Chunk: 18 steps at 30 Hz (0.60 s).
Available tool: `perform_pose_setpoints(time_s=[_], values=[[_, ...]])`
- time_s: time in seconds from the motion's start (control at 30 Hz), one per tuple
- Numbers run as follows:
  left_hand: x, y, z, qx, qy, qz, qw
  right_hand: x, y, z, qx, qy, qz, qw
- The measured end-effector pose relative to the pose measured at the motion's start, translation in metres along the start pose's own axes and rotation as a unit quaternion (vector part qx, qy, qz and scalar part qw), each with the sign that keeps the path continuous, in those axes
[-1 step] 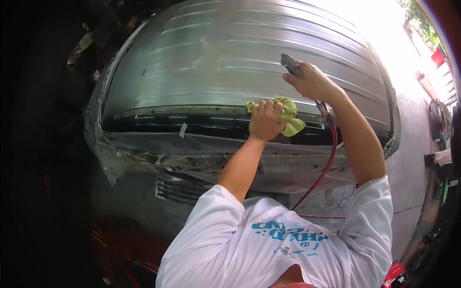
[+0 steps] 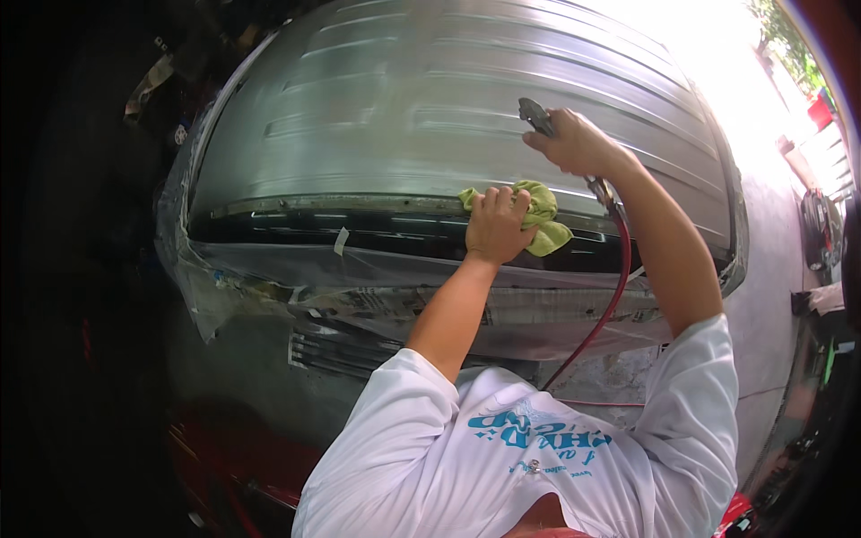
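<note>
I have the right hand (image 2: 578, 143) wrapped around what looks like an air gun (image 2: 535, 115), held above the roof (image 2: 341, 152) with its dark head toward the upper left; the red hose (image 2: 619, 260) drops from its lower end toward the shirt (image 2: 529, 448). The left hand (image 2: 496, 224) lies palm down on the green cloth (image 2: 550, 235), fingers slightly apart and bent over it; I cannot tell whether they pinch the fabric or only press it. That cloth is bunched at the roof's near edge, partly over the dark strip (image 2: 404, 231) below it. I read the step in hand as blowing and wiping the bare panel along this edge, though no air shows. To my mind, the next move calls for both hands working together, cloth flat to the surface, hose clear of the plastic sheet (image 2: 202, 305).
</note>
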<state>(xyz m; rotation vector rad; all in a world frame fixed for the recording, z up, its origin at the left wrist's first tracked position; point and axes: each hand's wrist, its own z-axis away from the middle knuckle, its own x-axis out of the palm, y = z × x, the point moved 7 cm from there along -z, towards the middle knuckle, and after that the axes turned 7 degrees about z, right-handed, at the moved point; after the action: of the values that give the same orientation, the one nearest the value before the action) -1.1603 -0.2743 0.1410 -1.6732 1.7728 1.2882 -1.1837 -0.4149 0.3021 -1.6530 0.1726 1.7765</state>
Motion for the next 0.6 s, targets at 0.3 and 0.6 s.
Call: perform_pose_setpoints(time_s=[0.3,0.6], values=[[-0.009,-0.011,0.006,-0.027,-0.007,-0.006,1.000,0.005,0.012,-0.102,-0.005,-0.102,0.053,0.993],[-0.012,-0.012,0.001,-0.024,-0.010,-0.022,0.999,-0.014,-0.062,-0.174,-0.067,0.120,0.096,0.986]])
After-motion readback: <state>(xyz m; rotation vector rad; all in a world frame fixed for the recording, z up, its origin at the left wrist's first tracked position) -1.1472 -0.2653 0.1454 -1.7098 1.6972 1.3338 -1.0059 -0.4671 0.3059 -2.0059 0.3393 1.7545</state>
